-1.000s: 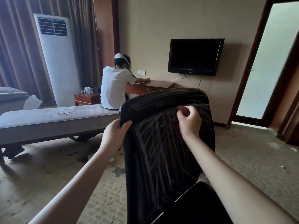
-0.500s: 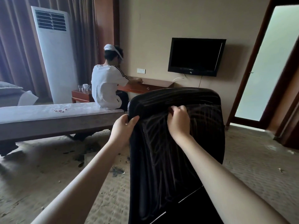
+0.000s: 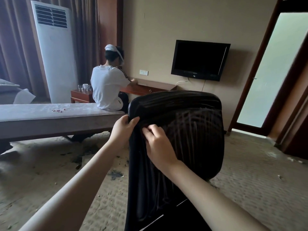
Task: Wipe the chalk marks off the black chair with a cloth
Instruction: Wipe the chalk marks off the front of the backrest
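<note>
1. Black chair [image 3: 191, 147] stands on the carpet [image 3: 250, 180] directly in front of the person, backrest face toward them.
2. Right hand [image 3: 158, 144] presses on the upper left of the backrest. Its fingers are curled tight, apparently round the cloth, but the cloth itself is too hidden to confirm.
3. Left hand [image 3: 124, 130] clamps the backrest's upper left edge, thumb on the front face and fingers behind. Use this grip as the brace: push back against each stroke so that the chair neither turns nor tips.
4. Chalk marks [image 3: 198, 127] run as pale crossing lines over the panel to the right of the right hand, up to the padded top roll. Recommended method: wipe sideways in overlapping passes with firm, even pressure. Refold to a clean face when chalk smears.
5. Check the seam below the top roll, where chalk is likely to lodge.
6. Bench [image 3: 50, 117] lies beyond the chair on the left, with another person [image 3: 106, 90] seated at its far end. Neither obstructs the stroke.
</note>
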`<state>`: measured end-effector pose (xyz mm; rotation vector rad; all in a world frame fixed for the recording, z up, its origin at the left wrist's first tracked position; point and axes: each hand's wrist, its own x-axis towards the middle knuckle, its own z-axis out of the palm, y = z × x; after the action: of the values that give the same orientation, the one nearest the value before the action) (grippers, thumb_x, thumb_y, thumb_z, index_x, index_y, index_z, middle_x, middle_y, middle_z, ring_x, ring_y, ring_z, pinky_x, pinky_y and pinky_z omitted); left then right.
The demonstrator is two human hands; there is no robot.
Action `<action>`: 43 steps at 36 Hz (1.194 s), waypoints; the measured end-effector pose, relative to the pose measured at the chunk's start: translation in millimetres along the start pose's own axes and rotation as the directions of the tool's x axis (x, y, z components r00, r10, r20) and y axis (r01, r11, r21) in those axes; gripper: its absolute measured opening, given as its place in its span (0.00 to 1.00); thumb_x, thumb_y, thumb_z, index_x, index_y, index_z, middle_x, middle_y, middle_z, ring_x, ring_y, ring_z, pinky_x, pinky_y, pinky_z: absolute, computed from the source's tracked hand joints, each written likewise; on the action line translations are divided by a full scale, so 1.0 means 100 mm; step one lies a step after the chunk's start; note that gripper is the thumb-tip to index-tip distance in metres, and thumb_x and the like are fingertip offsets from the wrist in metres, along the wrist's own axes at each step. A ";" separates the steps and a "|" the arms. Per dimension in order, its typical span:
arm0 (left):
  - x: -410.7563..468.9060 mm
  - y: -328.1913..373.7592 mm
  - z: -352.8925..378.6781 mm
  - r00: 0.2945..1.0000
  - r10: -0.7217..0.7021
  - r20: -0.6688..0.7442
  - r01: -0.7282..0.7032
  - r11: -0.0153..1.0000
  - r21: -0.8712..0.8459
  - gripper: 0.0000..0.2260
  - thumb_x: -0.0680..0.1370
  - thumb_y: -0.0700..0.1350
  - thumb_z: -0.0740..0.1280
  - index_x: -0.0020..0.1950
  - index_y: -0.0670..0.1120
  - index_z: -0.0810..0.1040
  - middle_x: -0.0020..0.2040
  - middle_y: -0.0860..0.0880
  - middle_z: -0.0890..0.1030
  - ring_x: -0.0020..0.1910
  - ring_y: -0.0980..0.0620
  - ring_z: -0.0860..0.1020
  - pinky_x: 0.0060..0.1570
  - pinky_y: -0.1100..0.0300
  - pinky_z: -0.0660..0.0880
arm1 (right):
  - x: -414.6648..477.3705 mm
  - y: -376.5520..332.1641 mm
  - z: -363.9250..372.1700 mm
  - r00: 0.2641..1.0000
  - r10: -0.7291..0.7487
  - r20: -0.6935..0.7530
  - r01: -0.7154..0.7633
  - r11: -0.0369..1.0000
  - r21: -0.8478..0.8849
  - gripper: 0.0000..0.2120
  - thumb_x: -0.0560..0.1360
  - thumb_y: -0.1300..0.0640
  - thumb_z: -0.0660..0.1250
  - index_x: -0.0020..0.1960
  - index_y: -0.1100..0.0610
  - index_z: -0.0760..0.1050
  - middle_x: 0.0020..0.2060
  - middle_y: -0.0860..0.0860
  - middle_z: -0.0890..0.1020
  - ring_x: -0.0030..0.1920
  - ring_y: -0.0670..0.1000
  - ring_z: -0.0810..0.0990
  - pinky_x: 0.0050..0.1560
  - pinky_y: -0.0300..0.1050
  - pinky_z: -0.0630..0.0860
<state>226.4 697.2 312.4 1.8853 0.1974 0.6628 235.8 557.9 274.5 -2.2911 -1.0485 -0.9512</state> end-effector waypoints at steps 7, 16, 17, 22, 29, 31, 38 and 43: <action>0.06 -0.03 0.05 1.000 -0.005 0.018 0.005 1.000 -0.023 0.14 0.79 0.49 0.65 0.49 0.38 0.78 0.44 0.42 0.81 0.40 0.52 0.75 0.42 0.56 0.70 | 0.15 0.59 -0.42 0.989 0.067 -0.129 -0.069 0.998 -0.010 0.13 0.71 0.65 0.66 0.54 0.59 0.81 0.45 0.56 0.78 0.43 0.59 0.79 0.39 0.46 0.78; 0.25 -0.08 0.22 0.999 -0.023 0.037 0.025 0.998 -0.052 0.15 0.79 0.50 0.65 0.51 0.37 0.78 0.44 0.42 0.80 0.39 0.51 0.74 0.40 0.56 0.69 | 0.48 1.25 -0.37 0.862 0.486 -0.144 -0.494 0.870 -0.017 0.14 0.74 0.66 0.65 0.59 0.64 0.79 0.51 0.62 0.78 0.53 0.62 0.77 0.55 0.45 0.70; 0.28 -0.09 0.24 0.999 -0.024 0.040 0.026 0.998 -0.060 0.15 0.79 0.50 0.65 0.51 0.37 0.78 0.44 0.42 0.80 0.39 0.51 0.74 0.40 0.56 0.69 | 0.47 1.16 -0.27 0.882 0.454 -0.126 -0.458 0.889 -0.005 0.13 0.72 0.67 0.66 0.56 0.65 0.80 0.49 0.63 0.79 0.52 0.63 0.78 0.55 0.48 0.72; 0.37 -0.14 0.33 0.999 -0.023 0.042 0.027 0.996 -0.087 0.15 0.79 0.50 0.64 0.51 0.37 0.78 0.43 0.43 0.79 0.39 0.50 0.74 0.41 0.56 0.70 | 0.30 0.65 0.11 0.956 0.266 -0.125 -0.257 0.963 0.081 0.13 0.68 0.65 0.63 0.51 0.63 0.81 0.44 0.58 0.79 0.46 0.61 0.79 0.49 0.52 0.77; 0.38 -0.17 0.34 0.999 -0.007 0.036 0.010 0.996 -0.093 0.16 0.79 0.51 0.64 0.50 0.36 0.77 0.43 0.40 0.80 0.41 0.49 0.74 0.44 0.49 0.73 | -0.13 0.40 0.22 0.999 -0.029 -0.019 0.029 1.000 0.002 0.16 0.75 0.58 0.57 0.56 0.59 0.79 0.48 0.51 0.79 0.45 0.54 0.76 0.43 0.46 0.79; 0.38 -0.17 0.34 1.000 -0.005 0.030 0.008 0.996 -0.092 0.17 0.79 0.51 0.64 0.50 0.35 0.76 0.42 0.42 0.79 0.40 0.50 0.73 0.42 0.53 0.70 | -0.26 0.43 0.25 0.994 -0.109 0.006 0.109 0.992 -0.055 0.14 0.73 0.61 0.60 0.54 0.59 0.80 0.47 0.51 0.79 0.43 0.53 0.76 0.41 0.46 0.79; 0.35 -0.13 0.33 0.999 -0.012 0.031 0.015 0.996 -0.090 0.18 0.79 0.51 0.64 0.50 0.34 0.76 0.40 0.42 0.77 0.39 0.51 0.72 0.39 0.56 0.68 | -0.62 0.42 0.33 0.994 -0.090 0.059 0.092 0.995 -0.034 0.16 0.66 0.67 0.73 0.52 0.57 0.78 0.45 0.48 0.78 0.41 0.51 0.75 0.36 0.43 0.78; 0.34 -0.14 0.33 0.999 -0.030 0.038 0.033 0.995 -0.092 0.18 0.79 0.51 0.64 0.50 0.34 0.76 0.41 0.42 0.78 0.39 0.50 0.73 0.40 0.56 0.68 | -0.75 0.43 0.18 0.969 -0.126 0.212 0.130 0.992 -0.003 0.12 0.72 0.58 0.57 0.47 0.55 0.79 0.42 0.46 0.75 0.41 0.49 0.74 0.31 0.45 0.77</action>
<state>274.6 690.8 303.0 1.8005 0.1697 0.6059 240.6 507.2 202.5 -2.4032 -1.2940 -0.7786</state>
